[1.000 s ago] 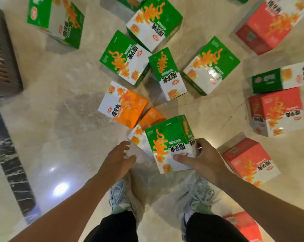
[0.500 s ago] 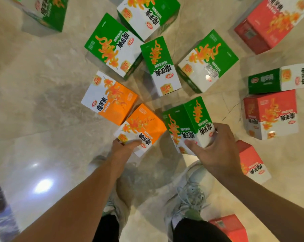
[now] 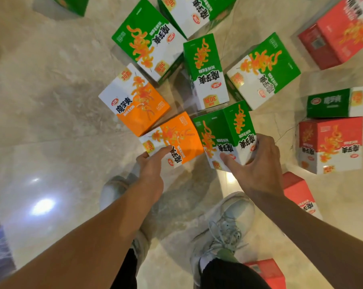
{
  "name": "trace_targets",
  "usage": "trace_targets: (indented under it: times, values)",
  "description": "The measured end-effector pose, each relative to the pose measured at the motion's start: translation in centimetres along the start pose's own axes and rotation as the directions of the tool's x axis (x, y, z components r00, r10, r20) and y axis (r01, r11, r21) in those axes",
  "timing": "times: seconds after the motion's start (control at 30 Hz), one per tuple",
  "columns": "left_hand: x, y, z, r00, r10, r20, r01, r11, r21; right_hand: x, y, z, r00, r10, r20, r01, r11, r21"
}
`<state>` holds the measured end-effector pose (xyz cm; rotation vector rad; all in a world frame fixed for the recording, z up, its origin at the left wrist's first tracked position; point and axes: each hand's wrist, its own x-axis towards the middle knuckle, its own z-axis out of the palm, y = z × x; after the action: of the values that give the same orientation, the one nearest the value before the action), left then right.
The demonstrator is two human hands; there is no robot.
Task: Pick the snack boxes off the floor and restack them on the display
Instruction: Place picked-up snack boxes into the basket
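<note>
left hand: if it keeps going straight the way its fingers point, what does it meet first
Most likely the near orange-and-white cardboard snack box: the left hand has its fingers at that box's white end already, though actual contact is unclear.

Glossy marble-like floor (image 3: 51,105), cardboard boxes (image 3: 224,134)
</note>
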<state>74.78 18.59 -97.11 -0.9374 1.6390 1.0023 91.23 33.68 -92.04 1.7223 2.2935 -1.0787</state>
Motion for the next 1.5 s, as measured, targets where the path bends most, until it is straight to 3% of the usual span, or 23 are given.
trace_targets:
  times: [0.17, 0.37, 0.5, 0.73, 0.97, 1.1, 1.33, 1.5]
  values:
    - [0.1, 0.9, -1.4, 0.998, -0.01, 0.054, 0.01, 1.0, 0.001, 0.3, 0.7, -0.3, 1.0, 0.02, 0.017, -0.02, 1.0, -0.012]
    - [-1.1, 1.0, -0.4, 0.982, 0.087, 0.166, -0.127, 0.96, 0.25, 0.7, 1.3, -0.8, 0.995, 0.102, 0.011, -0.102, 0.995, 0.006]
    - [-3.3, 1.6, 0.5, 0.977, 0.187, 0.102, -0.211, 0.911, 0.354, 0.2, 0.5, -1.8, 0.989, 0.142, 0.039, -0.141, 0.99, -0.01]
    - [-9.9, 3.6, -1.7, 0.972, 0.234, 0.013, -0.218, 0.88, 0.421, -3.1, -3.7, -6.2, 0.981, 0.157, 0.114, -0.158, 0.987, -0.001]
    - [-25.5, 9.4, -7.4, 0.912, 0.407, -0.041, -0.345, 0.82, 0.457, -8.9, -13.0, -17.5, 0.967, 0.197, 0.164, -0.205, 0.978, 0.036]
    - [-37.3, 12.9, -11.8, 0.836, 0.548, -0.007, -0.484, 0.745, 0.458, -13.7, -19.7, -26.7, 0.968, 0.175, 0.178, -0.191, 0.979, 0.078]
    - [-59.0, 17.3, -19.0, 0.691, 0.723, -0.003, -0.68, 0.652, 0.335, -23.3, -30.5, -41.6, 0.99, 0.027, 0.141, -0.058, 0.974, 0.217]
    - [-69.0, 18.2, -24.7, 0.639, 0.768, -0.032, -0.748, 0.631, 0.205, -29.1, -37.4, -47.7, 0.988, -0.109, 0.11, 0.079, 0.965, 0.248]
